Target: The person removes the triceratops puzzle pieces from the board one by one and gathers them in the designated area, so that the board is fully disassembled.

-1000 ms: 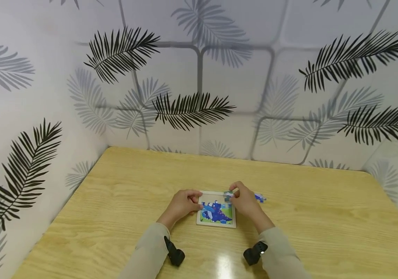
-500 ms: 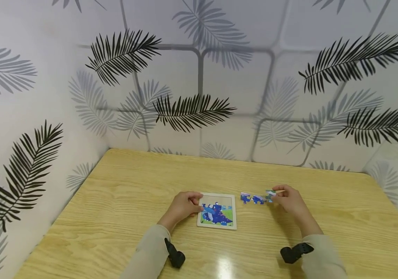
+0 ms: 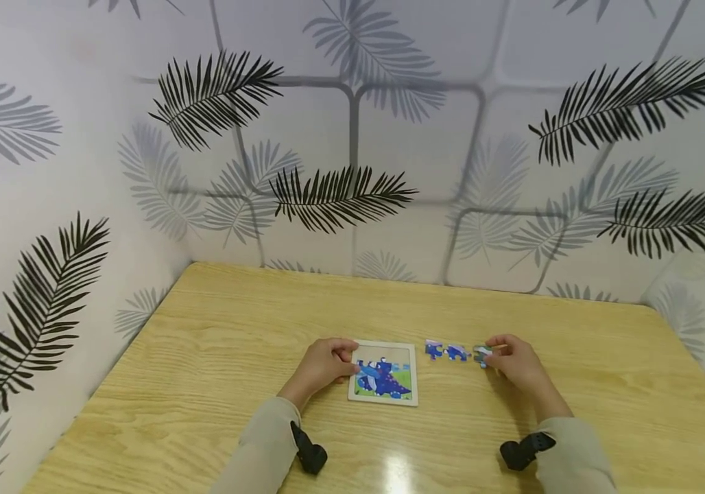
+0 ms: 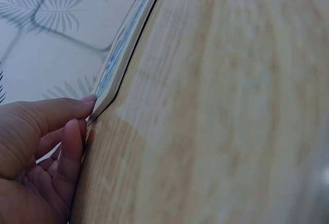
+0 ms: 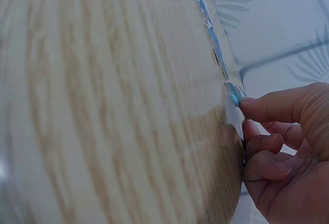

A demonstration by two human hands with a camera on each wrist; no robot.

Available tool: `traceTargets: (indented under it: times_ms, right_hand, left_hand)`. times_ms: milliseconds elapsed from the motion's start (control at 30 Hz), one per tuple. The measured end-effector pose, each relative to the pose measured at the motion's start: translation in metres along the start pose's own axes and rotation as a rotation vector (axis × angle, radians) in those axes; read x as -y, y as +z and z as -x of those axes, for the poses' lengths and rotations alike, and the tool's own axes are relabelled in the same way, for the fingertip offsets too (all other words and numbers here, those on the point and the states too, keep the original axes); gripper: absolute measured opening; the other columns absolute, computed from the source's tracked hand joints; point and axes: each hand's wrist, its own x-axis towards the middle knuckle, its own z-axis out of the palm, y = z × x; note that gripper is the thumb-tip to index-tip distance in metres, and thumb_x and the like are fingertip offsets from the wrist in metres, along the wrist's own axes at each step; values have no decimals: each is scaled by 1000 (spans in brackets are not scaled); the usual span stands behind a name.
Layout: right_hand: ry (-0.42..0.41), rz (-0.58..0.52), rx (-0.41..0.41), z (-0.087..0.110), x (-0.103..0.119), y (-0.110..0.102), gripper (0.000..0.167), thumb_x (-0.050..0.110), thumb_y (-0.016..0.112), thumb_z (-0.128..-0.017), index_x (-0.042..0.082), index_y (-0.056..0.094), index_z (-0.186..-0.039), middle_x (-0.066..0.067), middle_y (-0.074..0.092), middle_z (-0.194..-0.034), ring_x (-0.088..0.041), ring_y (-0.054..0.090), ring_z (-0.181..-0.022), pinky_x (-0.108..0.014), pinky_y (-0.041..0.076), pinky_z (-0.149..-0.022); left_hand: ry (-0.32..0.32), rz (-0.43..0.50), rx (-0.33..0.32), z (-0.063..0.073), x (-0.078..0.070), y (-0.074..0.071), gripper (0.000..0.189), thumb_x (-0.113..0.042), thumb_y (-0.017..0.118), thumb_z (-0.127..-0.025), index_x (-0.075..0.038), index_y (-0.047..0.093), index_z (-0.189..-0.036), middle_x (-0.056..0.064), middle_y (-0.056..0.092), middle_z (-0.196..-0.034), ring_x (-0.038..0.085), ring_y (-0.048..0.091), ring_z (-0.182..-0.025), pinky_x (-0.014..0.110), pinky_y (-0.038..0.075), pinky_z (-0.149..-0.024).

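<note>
A square wooden puzzle tray [image 3: 383,402] lies flat, its lower part filled with a picture of a blue dinosaur [image 3: 389,379]; bare board shows along its top. My left hand [image 3: 323,366] pinches the tray's left edge, thumb on the rim, as the left wrist view shows at the tray corner [image 4: 107,98]. Off to the right, my right hand [image 3: 518,365] holds a green and blue puzzle piece [image 3: 481,354] low over the table, between thumb and fingers. The right wrist view has this piece [image 5: 234,93] at the thumb tip, partly covered.
Two loose blue and lilac puzzle pieces, a left one [image 3: 433,349] and a right one [image 3: 456,353], lie between the tray and my right hand. The wooden table [image 3: 254,322] meets a leaf-patterned wall [image 3: 402,240] at the back.
My right hand has carried the puzzle piece from the tray's top right corner to the right of the two loose pieces, then turned it slightly. My left hand stays on the tray.
</note>
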Motion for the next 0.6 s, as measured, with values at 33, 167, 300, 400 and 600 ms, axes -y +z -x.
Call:
traceTargets:
  times_ms: [33,167,300,400,600]
  right_hand:
    - [7,9,-4,0,-1,1,32,2,61,-87,-10,51,-115,-9,54,-83,-15,46,-63,-26,39,-53]
    - [13,30,-13,1,0,1,36,4,61,-87,-10,48,-118,-9,52,-85,-15,46,-64,-26,38,-54]
    - [11,41,-11,2,2,2,37,5,60,-89,-10,47,-119,-10,51,-86,-16,45,-66,-26,38,-55]
    - [15,52,-15,4,3,2,36,7,60,-89,-10,48,-119,-11,51,-88,-18,44,-69,-27,38,-57]
    - [27,30,-29,6,3,3,36,8,59,-91,-10,49,-120,-12,49,-89,-19,43,-72,-27,37,-57]
  left_hand:
    - [0,1,2,0,0,0,35,-5,76,-79,-4,67,-112,3,51,-80,12,45,-59,23,42,-53]
    - [-1,5,1,0,0,-1,34,-5,76,-79,-4,67,-112,3,51,-80,12,45,-60,22,42,-53]
    - [-7,4,-3,0,0,-2,34,-5,76,-79,-5,67,-112,3,51,-80,13,45,-61,22,41,-53]
    - [-7,1,-3,1,0,-2,34,-6,76,-79,-5,67,-112,3,51,-81,13,45,-61,22,42,-53]
    - [-1,1,-7,1,0,-1,35,-5,76,-78,-5,67,-112,3,51,-80,12,45,-60,22,42,-53]
